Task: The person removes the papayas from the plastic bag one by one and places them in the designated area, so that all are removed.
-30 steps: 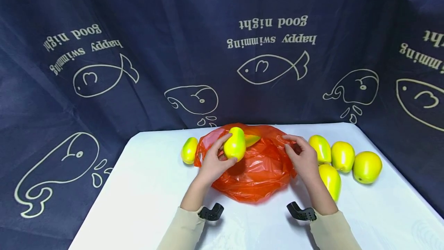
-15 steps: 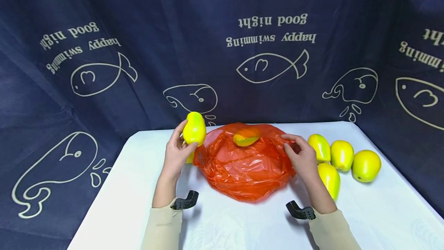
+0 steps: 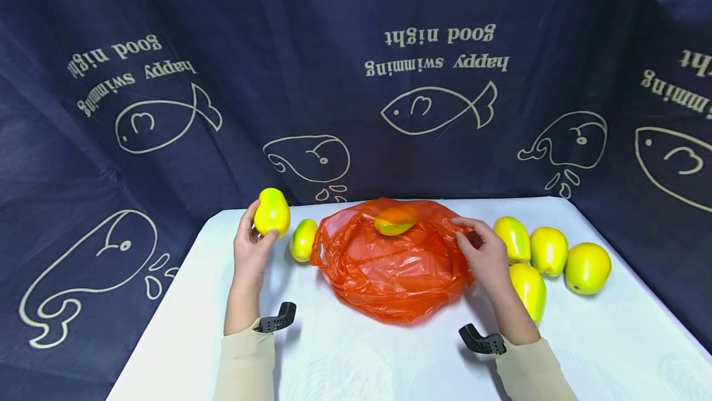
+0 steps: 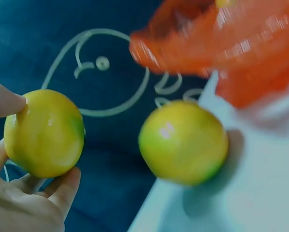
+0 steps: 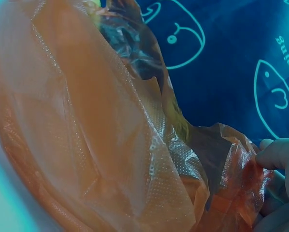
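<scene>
A yellow-green mango [image 3: 272, 212] is held up in my left hand [image 3: 250, 257], thumb on one side and fingers on the other. In the left wrist view the same mango [image 4: 45, 133] sits between thumb and fingertips. Just right of it a second mango [image 3: 303, 240] rests on the table beside the red plastic bag [image 3: 400, 271]. My right hand [image 3: 486, 253] pinches the bag's right edge; in the right wrist view the thumb [image 5: 280, 153] presses the crumpled film. Another mango [image 3: 396, 220] shows inside the bag, partly behind the red film.
Several more mangoes [image 3: 549, 251] lie grouped on the right of the white table [image 3: 356, 364], close to my right forearm. A dark blue curtain [image 3: 356, 80] with fish and whale drawings hangs behind the table's far edge.
My left hand has carried the mango from over the bag leftward, past the mango on the table. My right hand stays on the bag's edge.
</scene>
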`<state>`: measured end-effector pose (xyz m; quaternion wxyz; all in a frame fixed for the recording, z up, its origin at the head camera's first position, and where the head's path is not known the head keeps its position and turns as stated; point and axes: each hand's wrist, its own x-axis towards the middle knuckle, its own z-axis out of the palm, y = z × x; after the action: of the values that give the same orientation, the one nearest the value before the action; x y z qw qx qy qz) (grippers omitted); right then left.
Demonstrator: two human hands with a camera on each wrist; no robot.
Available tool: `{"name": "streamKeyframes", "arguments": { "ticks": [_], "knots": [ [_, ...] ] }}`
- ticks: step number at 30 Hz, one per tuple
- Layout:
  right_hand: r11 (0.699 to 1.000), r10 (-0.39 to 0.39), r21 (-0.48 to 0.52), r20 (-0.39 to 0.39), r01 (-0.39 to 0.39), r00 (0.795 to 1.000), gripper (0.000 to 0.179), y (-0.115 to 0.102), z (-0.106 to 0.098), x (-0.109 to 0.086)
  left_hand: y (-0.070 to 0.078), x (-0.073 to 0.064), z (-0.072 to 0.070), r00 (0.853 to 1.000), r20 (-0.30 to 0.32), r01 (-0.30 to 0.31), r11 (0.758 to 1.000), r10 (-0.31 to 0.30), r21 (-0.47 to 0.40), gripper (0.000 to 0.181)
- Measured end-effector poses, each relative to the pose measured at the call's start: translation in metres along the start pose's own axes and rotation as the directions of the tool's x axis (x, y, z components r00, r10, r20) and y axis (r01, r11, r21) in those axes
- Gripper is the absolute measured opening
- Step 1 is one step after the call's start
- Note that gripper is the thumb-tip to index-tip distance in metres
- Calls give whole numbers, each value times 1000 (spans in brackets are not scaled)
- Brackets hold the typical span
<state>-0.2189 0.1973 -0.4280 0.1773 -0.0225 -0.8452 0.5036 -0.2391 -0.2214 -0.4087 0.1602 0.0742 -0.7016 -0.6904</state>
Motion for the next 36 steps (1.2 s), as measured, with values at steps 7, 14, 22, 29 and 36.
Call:
{"name": "streamKeyframes", "arguments": {
  "ticks": [7, 14, 22, 29, 36],
  "knots": [
    [1000, 20, 24, -5, -20, 1000, 30, -1, 0, -1, -18, 9, -9, 996, -65, 63, 997, -60, 42, 74],
    [999, -23, 43, -18, 23, 1000, 28, -2, -2, 0, -30, 14, -14, 993, -70, 97, 991, -91, 93, 77],
    [999, -16, 46, -16, 17, 1000, 29, -2, -2, 0, -50, 16, -20, 985, -78, 161, 977, -152, 139, 80],
    [999, -7, 40, -11, 7, 1000, 29, -3, -3, 0, -60, 18, -20, 980, -66, 194, 967, -186, 163, 79],
    [998, 9, 55, -17, -9, 1000, 29, -2, -3, 1, -64, 16, -18, 980, -11, 195, 957, -198, 214, 79]
  ]
}}
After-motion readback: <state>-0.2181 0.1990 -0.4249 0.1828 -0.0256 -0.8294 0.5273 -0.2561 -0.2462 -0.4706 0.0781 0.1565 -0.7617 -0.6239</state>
